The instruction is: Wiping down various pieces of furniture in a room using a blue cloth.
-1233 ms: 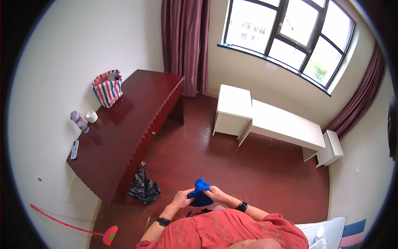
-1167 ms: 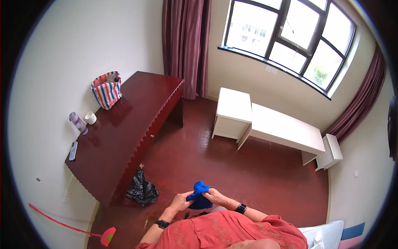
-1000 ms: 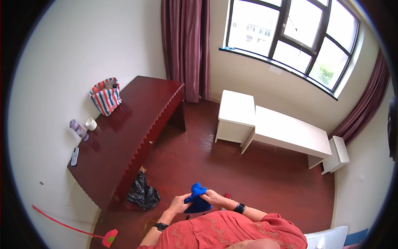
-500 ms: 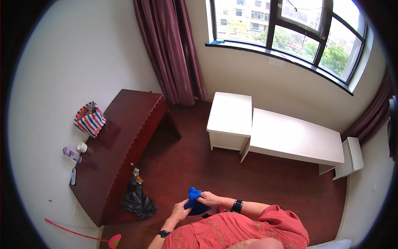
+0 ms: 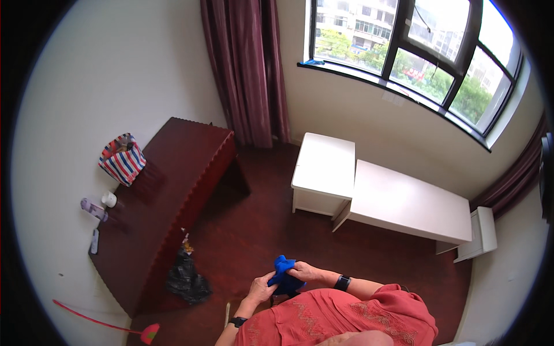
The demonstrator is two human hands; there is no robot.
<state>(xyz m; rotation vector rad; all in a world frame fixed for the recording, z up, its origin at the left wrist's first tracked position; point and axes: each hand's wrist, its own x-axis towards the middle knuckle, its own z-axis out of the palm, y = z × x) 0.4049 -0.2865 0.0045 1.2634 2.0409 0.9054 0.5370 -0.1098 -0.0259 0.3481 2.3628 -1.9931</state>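
A bunched blue cloth (image 5: pixel 284 272) sits between both my hands in front of my chest, at the lower middle of the head view. My left hand (image 5: pixel 261 288) grips its lower left side. My right hand (image 5: pixel 304 271) closes on its right edge, with a dark watch on that wrist. A second dark band is on my left wrist. I wear a red patterned top. Dark red floor lies below the cloth.
A dark red desk (image 5: pixel 167 202) stands at the left with a striped bag (image 5: pixel 122 160), a white cup (image 5: pixel 109 199), a purple bottle (image 5: pixel 93 209) and a remote. A black rubbish bag (image 5: pixel 186 278) lies by it. White low tables (image 5: pixel 404 202) stand under the window. A red broom (image 5: pixel 115 326) lies lower left.
The view has swung up and to the right, so the desk and white tables shifted in the frame. Both hands have stayed on the blue cloth throughout.
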